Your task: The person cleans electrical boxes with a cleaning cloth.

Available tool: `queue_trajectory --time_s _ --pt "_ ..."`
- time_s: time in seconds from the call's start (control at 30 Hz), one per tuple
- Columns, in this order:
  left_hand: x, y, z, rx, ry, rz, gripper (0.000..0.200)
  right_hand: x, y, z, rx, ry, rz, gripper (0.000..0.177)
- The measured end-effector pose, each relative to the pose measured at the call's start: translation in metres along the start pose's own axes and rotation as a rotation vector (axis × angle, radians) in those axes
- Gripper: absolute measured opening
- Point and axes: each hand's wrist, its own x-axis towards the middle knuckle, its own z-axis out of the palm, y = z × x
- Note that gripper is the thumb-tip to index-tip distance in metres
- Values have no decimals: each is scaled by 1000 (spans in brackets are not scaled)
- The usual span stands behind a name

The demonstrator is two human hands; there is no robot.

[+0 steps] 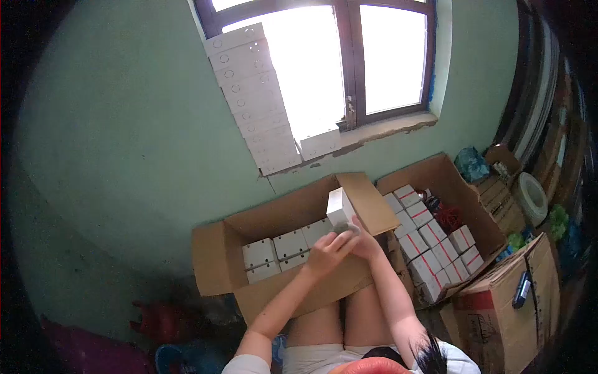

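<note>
A white box [339, 207] stands tilted above the right end of an open cardboard carton [280, 206]. My right hand [363, 242] is at its lower end, with fingers closed round it. Beside it, my left hand [329, 252] is closed on a small greyish round object [346, 229], pressed near the box's bottom; what the object is cannot be made out. Inside the carton, below and left of my hands, several white boxes [258, 253] with dark dots lie in rows.
To the right, another carton [448, 171] holds white boxes with red stripes [431, 233] and red wires [450, 218]. White boxes [249, 93] are stacked at the window. A closed carton [498, 324] bears a dark blue tool [522, 290]. A tape roll [532, 198] lies beyond.
</note>
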Motion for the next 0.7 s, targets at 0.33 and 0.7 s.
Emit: queue_trajectory --time_s 0.33,0.7 --pt "0 -1 0 102 71 -193 41 -11 -7 16 -15 -12 81 58" --pt "-16 -16 5 -76 111 -365 39 -9 -4 26 -179 -29 -35 68"
